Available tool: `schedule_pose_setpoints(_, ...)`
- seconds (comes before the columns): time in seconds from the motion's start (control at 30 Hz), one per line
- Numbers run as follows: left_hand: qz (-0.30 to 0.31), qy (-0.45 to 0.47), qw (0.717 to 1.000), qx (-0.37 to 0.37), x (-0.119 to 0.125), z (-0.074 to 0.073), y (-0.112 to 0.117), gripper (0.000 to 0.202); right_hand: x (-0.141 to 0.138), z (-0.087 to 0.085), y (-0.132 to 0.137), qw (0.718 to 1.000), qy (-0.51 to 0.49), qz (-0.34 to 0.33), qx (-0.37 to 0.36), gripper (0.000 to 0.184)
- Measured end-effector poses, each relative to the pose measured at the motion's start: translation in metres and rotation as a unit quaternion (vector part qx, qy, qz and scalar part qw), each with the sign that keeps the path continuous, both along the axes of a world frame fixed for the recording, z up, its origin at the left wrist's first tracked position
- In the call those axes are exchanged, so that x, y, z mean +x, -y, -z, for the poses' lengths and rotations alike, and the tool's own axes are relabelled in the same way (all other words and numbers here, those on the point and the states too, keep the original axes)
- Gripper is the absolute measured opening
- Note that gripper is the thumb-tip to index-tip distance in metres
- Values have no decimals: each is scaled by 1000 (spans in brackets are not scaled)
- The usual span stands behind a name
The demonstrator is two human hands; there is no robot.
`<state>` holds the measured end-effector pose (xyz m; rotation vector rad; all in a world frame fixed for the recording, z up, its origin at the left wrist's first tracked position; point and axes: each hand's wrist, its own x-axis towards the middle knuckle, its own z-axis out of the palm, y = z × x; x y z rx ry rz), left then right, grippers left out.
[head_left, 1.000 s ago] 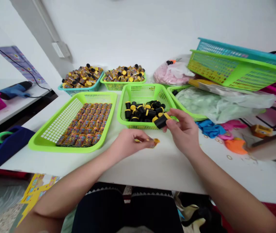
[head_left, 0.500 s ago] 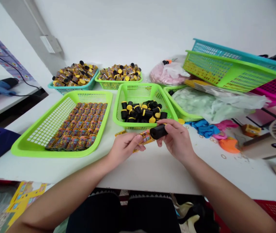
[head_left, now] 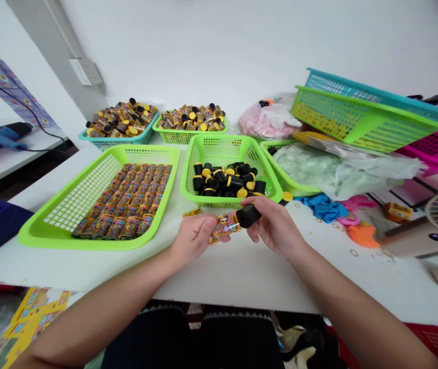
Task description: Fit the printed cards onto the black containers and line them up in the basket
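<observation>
My left hand [head_left: 198, 234] is closed, pinching a clear, colourfully printed sleeve label [head_left: 228, 223] between thumb and fingers. My right hand [head_left: 276, 225] grips a small black plastic canister [head_left: 248, 216] with its dark end turned toward the sleeve. The canister's end meets the sleeve's right edge; whether it is inside cannot be told. More yellow printed labels [head_left: 192, 211] lie on the table, partly behind my left hand. Just beyond my hands, a green basket [head_left: 231, 201] holds several black canisters with yellow lids [head_left: 234, 181].
At left, a green tray [head_left: 99, 242] holds rows of labelled canisters [head_left: 128, 210]. Baskets [head_left: 115, 141] heaped with labelled canisters stand behind. At right are stacked baskets [head_left: 357, 118], plastic bags [head_left: 319, 164], blue balloons [head_left: 326, 207] and a fan [head_left: 430, 225]. A heat gun [head_left: 1, 137] lies far left.
The canister has moved slightly down and now meets the sleeve's edge, and more of the sleeve shows between my hands. The view has tilted up slightly.
</observation>
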<state>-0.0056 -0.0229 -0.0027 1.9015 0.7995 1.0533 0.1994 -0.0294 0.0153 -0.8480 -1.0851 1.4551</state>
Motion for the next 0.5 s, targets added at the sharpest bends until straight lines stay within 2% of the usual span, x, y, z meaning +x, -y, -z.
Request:
schedule_pose_setpoints(0.1,-1,-33,999,36,0,-1,-2,69,2,2,0,997,63,9,43,31)
schedule_pose_setpoints(0.17,-9,-55,998,42,0,-5,-4,57,3,1,1,986,128,30,99,27)
schedule_pose_setpoints(0.27,5,-48,999,-14,1,-8,-6,38,5,-2,2,964,194,52,174,22)
schedule_pose_setpoints(0.37,18,13,997,-79,3,-4,-8,42,5,-5,2,936,247,71,242,20)
schedule_pose_setpoints(0.5,-3,42,998,-57,5,5,-9,45,2,-2,2,905,290,82,299,23)
